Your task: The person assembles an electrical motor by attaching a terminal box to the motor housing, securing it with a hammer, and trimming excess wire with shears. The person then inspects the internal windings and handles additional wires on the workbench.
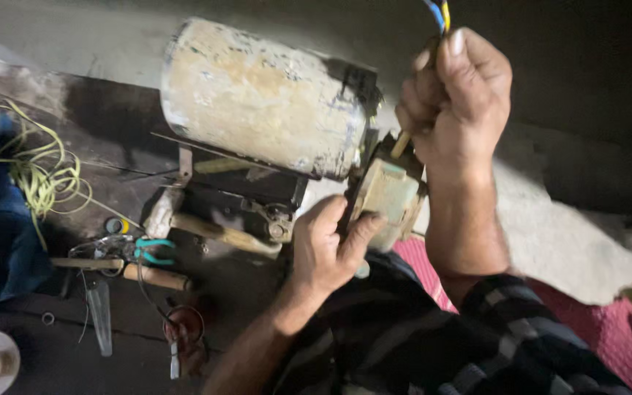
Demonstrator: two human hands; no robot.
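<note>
The right hand's grip [456,91] is closing tight around a bundle of blue and yellow wires [439,13] and what looks like a thin wooden handle [401,144], raised above the work. The left hand's grip [328,247] is pinching the pale terminal box [388,196], thumb on its face and fingers behind.

The largest thing is a worn, cream-painted electric motor [261,95], lying on its side on a dark wooden bench [74,110], with the terminal box sitting at its right end, just beside both hands.

Left of the motor, a tangle of yellow-green wire [38,172] is lying loose. In front are lying a wooden-handled hammer [217,232], teal-handled pliers [153,251] and a small tape roll [116,225].

Likely risks: the wires are being pulled upward, so a hard tug could tear a connection inside the box or strip insulation. The tool tip, hidden behind the box, could slip toward the left fingers. The round motor might roll if the box is levered.
</note>
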